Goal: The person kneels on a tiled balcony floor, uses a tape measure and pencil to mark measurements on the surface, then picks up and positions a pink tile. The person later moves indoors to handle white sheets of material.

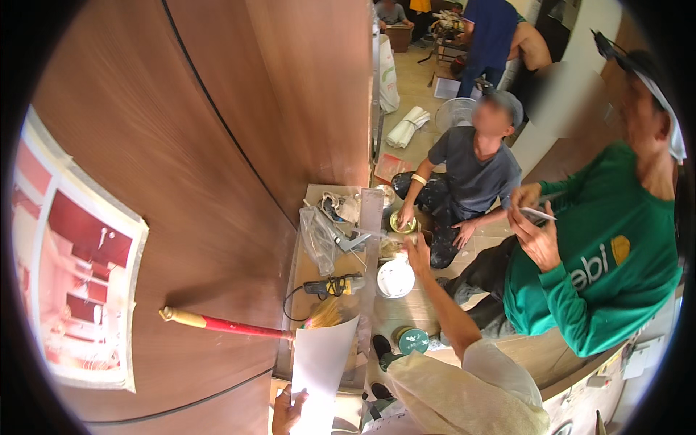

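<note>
My left hand [288,412], at the bottom, is closed on the edge of a smooth white sheet [324,359]. My right hand [418,255] reaches out with its fingers wrapped round the pale handle of a slim tool [397,236]. The tool points left over a ledge; its exact kind is blurred. Just below that hand stands a round white tub [396,278]. A crouching person's hand [406,215] rests at an open tin with yellowish contents [402,225] beyond it. Straw bristles [328,313] show behind the sheet's top, beside a red-handled broom stick [239,328].
On the ledge lie a clear plastic bag [317,238] and a yellow-black power tool [330,286] with a cord. A green-lidded tin [413,340] stands on the floor. Brown wood panels [217,239] rise at left. A person in green [594,246] stands close at right.
</note>
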Demonstrator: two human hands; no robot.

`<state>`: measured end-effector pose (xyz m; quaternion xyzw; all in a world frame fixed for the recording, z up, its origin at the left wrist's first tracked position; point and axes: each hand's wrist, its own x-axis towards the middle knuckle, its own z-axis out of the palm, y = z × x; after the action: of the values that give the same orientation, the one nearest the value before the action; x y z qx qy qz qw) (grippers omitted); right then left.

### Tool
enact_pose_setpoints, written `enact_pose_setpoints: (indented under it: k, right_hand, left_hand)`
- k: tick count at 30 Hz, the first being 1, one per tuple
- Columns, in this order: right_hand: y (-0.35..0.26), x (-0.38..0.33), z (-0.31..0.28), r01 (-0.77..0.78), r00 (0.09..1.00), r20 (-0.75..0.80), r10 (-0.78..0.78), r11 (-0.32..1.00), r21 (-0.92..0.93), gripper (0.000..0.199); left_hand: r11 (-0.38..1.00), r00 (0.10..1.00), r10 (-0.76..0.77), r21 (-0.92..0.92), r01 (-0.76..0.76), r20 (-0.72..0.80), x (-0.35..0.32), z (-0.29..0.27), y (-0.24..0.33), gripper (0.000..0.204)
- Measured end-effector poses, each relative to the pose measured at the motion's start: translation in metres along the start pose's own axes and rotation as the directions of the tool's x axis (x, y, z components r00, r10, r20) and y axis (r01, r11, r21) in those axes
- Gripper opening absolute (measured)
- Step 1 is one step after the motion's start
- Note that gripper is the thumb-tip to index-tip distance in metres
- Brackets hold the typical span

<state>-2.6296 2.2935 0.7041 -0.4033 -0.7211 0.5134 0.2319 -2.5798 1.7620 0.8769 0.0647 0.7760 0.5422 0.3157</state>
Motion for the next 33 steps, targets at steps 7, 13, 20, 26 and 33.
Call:
enact_pose_setpoints:
  k: [7, 13, 20, 26, 33]
  right_hand:
    - [0.016, -0.286, -0.09, -0.383, 0.922, 0.313, 0.228, 0.413, 0.826, 0.025]
    - [0.034, -0.353, -0.071, -0.586, 0.523, 0.844, 0.119, 0.769, 0.254, 0.032]
    - [0.061, -0.412, -0.082, -0.302, 0.642, 0.766, -0.024, 0.911, 0.282, 0.028]
    - [0.087, -0.426, -0.153, -0.091, 0.664, 0.74, 0.109, 0.994, -0.065, 0.039]
    - [0.165, -0.413, -0.259, 0.088, 0.638, 0.766, 0.083, 0.98, -0.18, 0.041]
  left_hand:
    - [0.988, 0.993, 0.119, 0.1, -0.121, 0.022, -0.076, -0.017, 0.014, 0.029]
    - [0.962, 0.994, 0.091, 0.253, -0.103, 0.061, -0.154, -0.024, 0.034, 0.027]
    - [0.881, 0.963, 0.269, 0.402, -0.248, 0.006, -0.217, -0.018, 0.015, 0.028]
    - [0.861, 0.951, 0.304, 0.444, -0.249, -0.056, -0.25, 0.021, 0.028, 0.029]
    - [0.829, 0.909, 0.399, 0.471, -0.301, -0.121, -0.269, 0.114, 0.052, 0.025]
